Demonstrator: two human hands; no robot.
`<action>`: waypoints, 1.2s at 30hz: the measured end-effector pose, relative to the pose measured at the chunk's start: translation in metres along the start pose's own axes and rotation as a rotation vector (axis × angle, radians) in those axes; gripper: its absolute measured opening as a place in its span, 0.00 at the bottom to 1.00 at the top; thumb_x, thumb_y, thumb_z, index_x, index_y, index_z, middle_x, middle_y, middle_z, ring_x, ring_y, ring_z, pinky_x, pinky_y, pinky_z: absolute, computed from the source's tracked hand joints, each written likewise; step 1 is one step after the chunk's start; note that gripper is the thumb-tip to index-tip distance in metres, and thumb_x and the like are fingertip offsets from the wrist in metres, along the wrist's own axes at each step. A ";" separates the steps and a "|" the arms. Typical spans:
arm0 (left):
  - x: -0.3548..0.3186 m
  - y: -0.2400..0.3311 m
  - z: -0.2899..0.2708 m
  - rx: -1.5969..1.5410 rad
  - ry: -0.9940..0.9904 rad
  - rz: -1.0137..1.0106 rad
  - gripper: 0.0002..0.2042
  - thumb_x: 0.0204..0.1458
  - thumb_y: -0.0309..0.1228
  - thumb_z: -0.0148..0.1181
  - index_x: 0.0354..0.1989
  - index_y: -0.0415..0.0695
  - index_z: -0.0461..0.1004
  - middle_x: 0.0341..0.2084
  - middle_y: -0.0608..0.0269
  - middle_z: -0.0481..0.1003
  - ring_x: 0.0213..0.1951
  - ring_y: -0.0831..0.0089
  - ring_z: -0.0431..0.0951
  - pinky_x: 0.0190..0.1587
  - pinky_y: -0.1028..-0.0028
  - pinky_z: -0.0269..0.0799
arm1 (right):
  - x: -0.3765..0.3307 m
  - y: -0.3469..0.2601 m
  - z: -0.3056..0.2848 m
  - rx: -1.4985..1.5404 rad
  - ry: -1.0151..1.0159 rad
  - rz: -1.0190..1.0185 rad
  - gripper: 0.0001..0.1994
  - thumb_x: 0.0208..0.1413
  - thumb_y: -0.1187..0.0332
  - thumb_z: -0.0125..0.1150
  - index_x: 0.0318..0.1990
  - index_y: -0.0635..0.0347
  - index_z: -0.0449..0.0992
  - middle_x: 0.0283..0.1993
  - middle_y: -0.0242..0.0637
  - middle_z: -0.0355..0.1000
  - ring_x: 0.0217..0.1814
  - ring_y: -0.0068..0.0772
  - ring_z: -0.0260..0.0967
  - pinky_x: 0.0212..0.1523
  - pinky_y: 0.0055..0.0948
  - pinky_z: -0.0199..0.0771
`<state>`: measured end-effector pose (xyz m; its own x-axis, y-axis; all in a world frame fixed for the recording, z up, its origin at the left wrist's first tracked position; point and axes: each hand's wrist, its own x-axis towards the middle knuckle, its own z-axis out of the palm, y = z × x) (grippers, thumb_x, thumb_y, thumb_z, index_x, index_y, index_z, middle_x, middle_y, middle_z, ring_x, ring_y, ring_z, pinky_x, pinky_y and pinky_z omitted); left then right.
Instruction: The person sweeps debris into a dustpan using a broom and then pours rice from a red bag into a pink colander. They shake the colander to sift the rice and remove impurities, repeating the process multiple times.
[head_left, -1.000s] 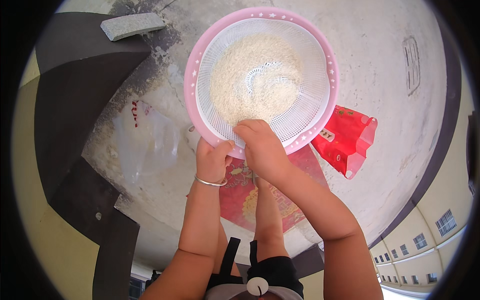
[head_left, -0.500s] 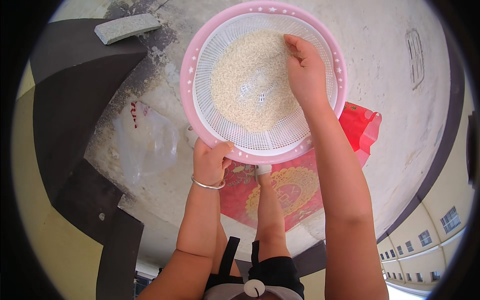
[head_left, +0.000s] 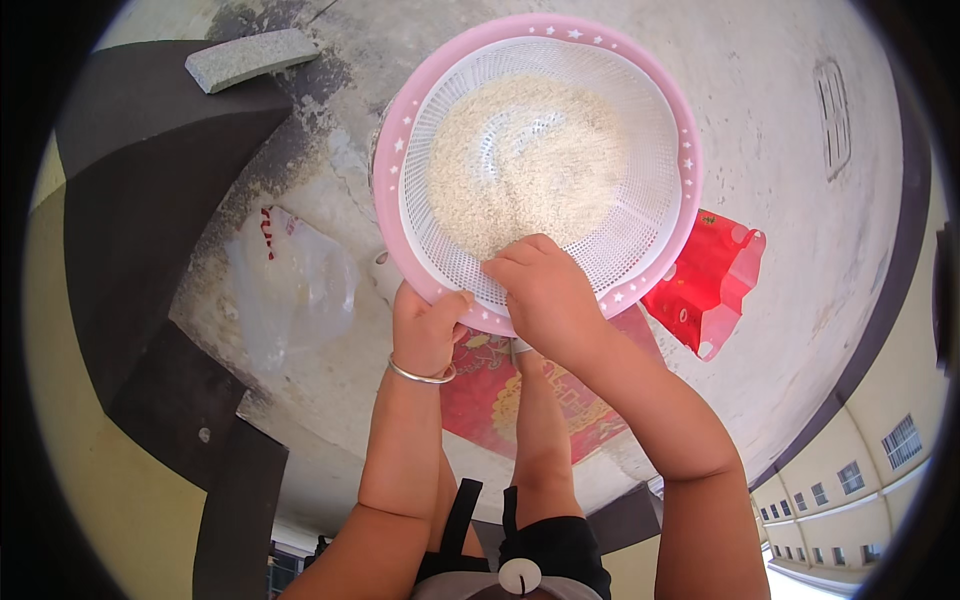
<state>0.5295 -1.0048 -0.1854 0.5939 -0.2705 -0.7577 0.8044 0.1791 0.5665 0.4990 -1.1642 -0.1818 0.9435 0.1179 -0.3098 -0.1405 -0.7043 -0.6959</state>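
Observation:
A round white mesh basket (head_left: 640, 215) with a wide pink, star-dotted rim is held up in front of me, tilted so its inside shows. White rice (head_left: 545, 165) covers much of its bottom, with thinner patches where the mesh shows through. My left hand (head_left: 425, 330), a silver bangle on its wrist, grips the near-left rim, thumb on top and fingers beneath. Over the near edge of the basket is my right hand (head_left: 545, 295), its fingers bent and close together at the border of the rice. Whether grains are between those fingertips is hidden.
Below the basket, a red mat (head_left: 610, 420) with gold patterns lies on the concrete floor. A shiny red bag (head_left: 710, 285) is at its right, a clear plastic bag (head_left: 295, 290) at the left. A grey stone slab (head_left: 250, 60) rests on the dark ledge, far left.
My right hand has moved from the basket's right side to its near edge. The basket has shifted slightly right and nearer, and the thin patch in the rice has moved.

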 end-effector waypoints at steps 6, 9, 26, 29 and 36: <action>0.001 0.000 0.007 -0.006 -0.004 0.010 0.06 0.42 0.19 0.51 0.31 0.36 0.69 0.21 0.67 0.69 0.15 0.85 0.62 0.12 0.83 0.52 | 0.023 0.025 -0.004 0.124 0.081 0.062 0.19 0.44 0.83 0.48 0.45 0.62 0.74 0.44 0.44 0.71 0.48 0.46 0.66 0.49 0.35 0.68; 0.002 -0.005 0.003 0.011 -0.021 -0.004 0.06 0.42 0.18 0.51 0.31 0.36 0.68 0.21 0.66 0.69 0.14 0.85 0.61 0.12 0.83 0.51 | 0.048 0.046 -0.019 0.260 0.218 0.099 0.19 0.48 0.82 0.45 0.49 0.62 0.73 0.49 0.48 0.70 0.52 0.47 0.66 0.53 0.35 0.66; 0.000 -0.004 0.013 -0.036 0.066 0.027 0.09 0.41 0.19 0.50 0.33 0.34 0.67 0.20 0.65 0.67 0.13 0.83 0.60 0.10 0.83 0.49 | -0.014 -0.015 0.009 0.088 0.071 0.125 0.15 0.43 0.81 0.51 0.42 0.67 0.70 0.46 0.51 0.67 0.50 0.49 0.64 0.48 0.37 0.68; 0.001 -0.007 0.006 -0.028 0.048 0.028 0.09 0.41 0.19 0.50 0.34 0.35 0.67 0.20 0.65 0.67 0.13 0.83 0.60 0.11 0.83 0.49 | -0.011 -0.015 -0.001 -0.047 -0.094 0.231 0.14 0.41 0.81 0.51 0.39 0.65 0.73 0.38 0.44 0.69 0.46 0.45 0.66 0.43 0.36 0.71; -0.002 -0.007 0.003 -0.077 0.078 0.051 0.09 0.40 0.19 0.50 0.33 0.34 0.66 0.19 0.64 0.67 0.13 0.83 0.60 0.11 0.83 0.47 | 0.024 0.048 -0.039 0.095 0.260 0.251 0.18 0.47 0.83 0.43 0.45 0.66 0.73 0.48 0.49 0.70 0.55 0.49 0.64 0.56 0.35 0.63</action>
<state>0.5221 -1.0081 -0.1868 0.6315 -0.1854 -0.7529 0.7700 0.2638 0.5810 0.5263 -1.2226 -0.1978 0.9190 -0.2405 -0.3125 -0.3932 -0.6193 -0.6796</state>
